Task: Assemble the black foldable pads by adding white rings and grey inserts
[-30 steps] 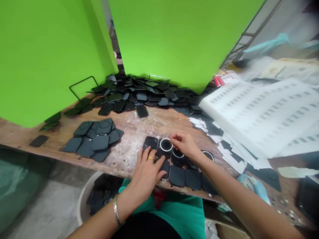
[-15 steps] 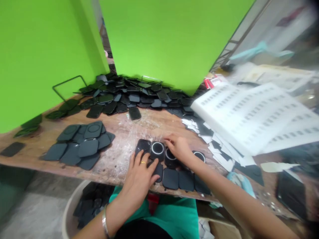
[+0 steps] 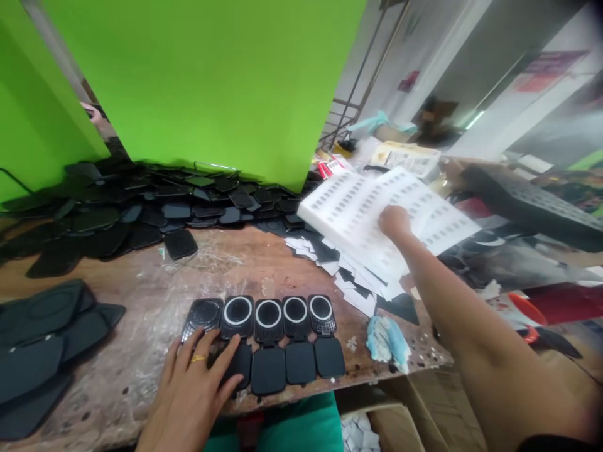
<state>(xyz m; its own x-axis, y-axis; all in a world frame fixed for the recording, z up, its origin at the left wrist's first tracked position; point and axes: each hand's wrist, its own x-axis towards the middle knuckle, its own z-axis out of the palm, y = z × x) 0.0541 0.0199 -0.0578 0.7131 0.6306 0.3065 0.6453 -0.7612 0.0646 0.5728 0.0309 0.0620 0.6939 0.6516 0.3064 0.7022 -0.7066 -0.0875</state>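
On the table (image 3: 245, 257), sheets (image 3: 348, 207), under a curled right hand (image 3: 394, 221), hold impossible to tell. Left hand (image 3: 191, 389) loosely spread at the left end of five lined-up cases (image 3: 268, 370). Rings (image 3: 268, 326) on four; seemingly none yet on the leftmost.

1. Five black cases (image 3: 269, 370) are set side by side in a row near the table's front edge, the four at the right clearly opened flat at their hinges
2. The leftmost case (image 3: 203, 312) is left without a white ring; a dark circular recess is seen in its upper half, and its near part is hidden
3. On each of the other four, a white ring (image 3: 238, 322) is seated around a dark centre, and a plain, round-cornered lower panel (image 3: 300, 363) is laid toward the edge
4. A white slab (image 3: 348, 216), printed with rows of small grey marks, is placed askew beyond the row, to its right
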